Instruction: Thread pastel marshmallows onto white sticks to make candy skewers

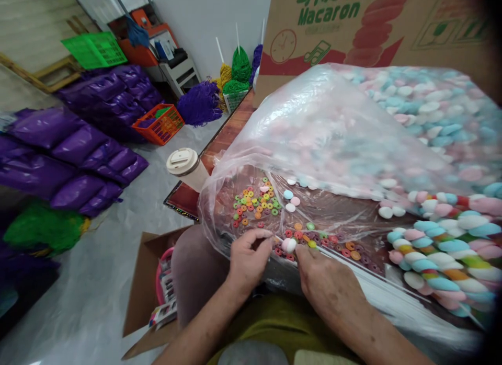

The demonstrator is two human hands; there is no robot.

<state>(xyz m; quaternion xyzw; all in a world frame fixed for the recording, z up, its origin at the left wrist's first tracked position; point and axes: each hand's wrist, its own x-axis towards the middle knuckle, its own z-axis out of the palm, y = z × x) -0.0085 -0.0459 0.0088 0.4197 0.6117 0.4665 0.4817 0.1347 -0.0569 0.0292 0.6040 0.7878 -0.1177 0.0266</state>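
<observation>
Your right hand (319,273) pinches a pink-and-white candy (289,245) over cereal rings (254,202) near the bench (231,128) edge; your left hand (249,258) curls just beside it, its grip impossible to tell. The candy bag (306,124) gapes nearby, apparently for easy reach, with candy twists (439,250) to your right.

Wht-lidded cup (188,169); orange bskt (167,128) on flr (113,239) btwn purple pkgs (113,101) & purple strands (199,103)
</observation>
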